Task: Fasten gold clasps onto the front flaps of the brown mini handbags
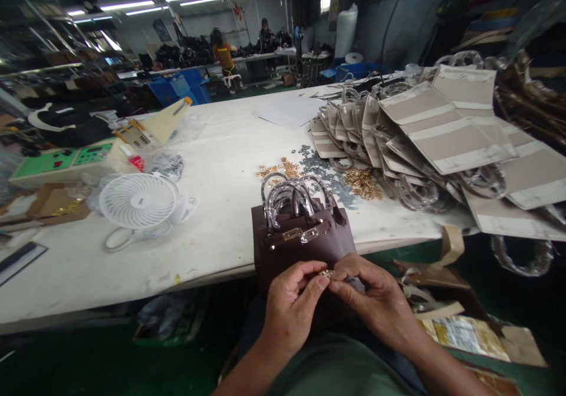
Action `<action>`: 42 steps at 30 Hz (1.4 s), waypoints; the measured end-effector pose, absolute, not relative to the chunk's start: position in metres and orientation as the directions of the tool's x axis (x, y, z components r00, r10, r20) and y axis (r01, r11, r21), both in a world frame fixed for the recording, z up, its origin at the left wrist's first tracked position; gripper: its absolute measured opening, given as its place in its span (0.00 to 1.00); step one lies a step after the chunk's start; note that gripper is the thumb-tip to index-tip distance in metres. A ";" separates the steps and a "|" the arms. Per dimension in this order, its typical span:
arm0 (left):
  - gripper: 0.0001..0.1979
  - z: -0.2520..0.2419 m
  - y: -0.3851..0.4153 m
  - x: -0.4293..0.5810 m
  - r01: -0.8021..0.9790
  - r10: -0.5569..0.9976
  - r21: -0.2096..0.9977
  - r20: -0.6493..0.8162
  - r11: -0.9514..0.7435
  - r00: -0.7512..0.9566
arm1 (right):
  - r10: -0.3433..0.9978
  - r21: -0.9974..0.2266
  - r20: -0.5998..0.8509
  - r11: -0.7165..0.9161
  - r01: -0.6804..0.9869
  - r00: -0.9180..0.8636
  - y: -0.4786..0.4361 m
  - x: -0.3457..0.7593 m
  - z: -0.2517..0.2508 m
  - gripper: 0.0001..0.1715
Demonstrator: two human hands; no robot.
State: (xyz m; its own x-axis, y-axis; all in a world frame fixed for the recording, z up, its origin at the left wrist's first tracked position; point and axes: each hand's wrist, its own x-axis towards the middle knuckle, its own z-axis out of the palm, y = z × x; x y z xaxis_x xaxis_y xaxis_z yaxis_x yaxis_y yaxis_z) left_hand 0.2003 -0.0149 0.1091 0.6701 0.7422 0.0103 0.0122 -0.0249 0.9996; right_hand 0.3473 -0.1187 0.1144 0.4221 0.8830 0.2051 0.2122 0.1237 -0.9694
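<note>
Both hands meet in front of a dark brown handbag (305,248), pinching a small gold-coloured metal piece (326,273) between their fingertips. My left hand (294,302) grips it from the left with thumb and index finger. From the other side, my right hand (374,296) closes its thumb and fingers on the same piece. The piece's exact shape is too small to make out. The handbag stands at the table edge, its handles (283,198) wrapped in clear plastic and its front strap fitted with gold hardware (305,235).
Gold metal parts (362,182) and grey pieces (322,169) lie behind the bag on the white table (212,190). Beige bag panels (446,119) are heaped at right. A white fan (139,200) stands at left. An open carton (469,319) sits below right. People are seated far back.
</note>
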 end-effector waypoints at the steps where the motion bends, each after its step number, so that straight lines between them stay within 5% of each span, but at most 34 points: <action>1: 0.11 0.108 -0.016 0.200 0.001 0.746 1.000 0.014 -0.020 0.665 | 0.888 -0.981 0.165 0.101 0.167 0.429 -0.120 0.349 0.114 0.06; 7: 0.09 0.105 -0.016 0.197 -0.075 0.719 0.990 0.139 -0.121 0.681 | 0.904 -0.998 0.032 0.008 0.058 0.427 -0.118 0.360 0.113 0.10; 14: 0.08 0.114 -0.014 0.198 -0.074 0.688 0.941 0.293 -0.330 0.664 | 0.881 -0.924 0.272 0.127 0.362 0.387 -0.117 0.352 0.120 0.09; 18: 0.09 0.112 -0.018 0.199 -0.110 0.676 0.916 0.362 -0.386 0.642 | 0.828 -0.916 0.328 0.161 0.367 0.455 -0.117 0.343 0.124 0.11; 22: 0.10 0.110 -0.019 0.201 -0.159 0.716 0.944 0.324 -0.290 0.619 | 0.805 -0.951 0.293 0.190 0.244 0.515 -0.115 0.340 0.122 0.06; 27: 0.08 0.107 -0.017 0.203 -0.184 0.759 0.975 0.213 -0.125 0.615 | 0.858 -0.981 0.195 0.180 0.078 0.475 -0.112 0.336 0.109 0.13; 31: 0.14 0.094 -0.010 0.190 -0.062 0.795 0.976 0.208 -0.210 0.569 | 0.854 -0.984 0.178 0.154 0.089 0.489 -0.097 0.333 0.101 0.05; 36: 0.25 0.074 0.018 0.172 0.314 0.909 0.860 0.336 -0.403 0.246 | 0.883 -0.956 0.205 0.089 0.279 0.423 -0.072 0.331 0.101 0.07; 42: 0.38 0.071 0.048 0.176 0.443 0.903 0.788 0.357 -0.428 0.239 | 0.796 -0.900 0.360 0.159 0.407 0.486 -0.065 0.339 0.091 0.07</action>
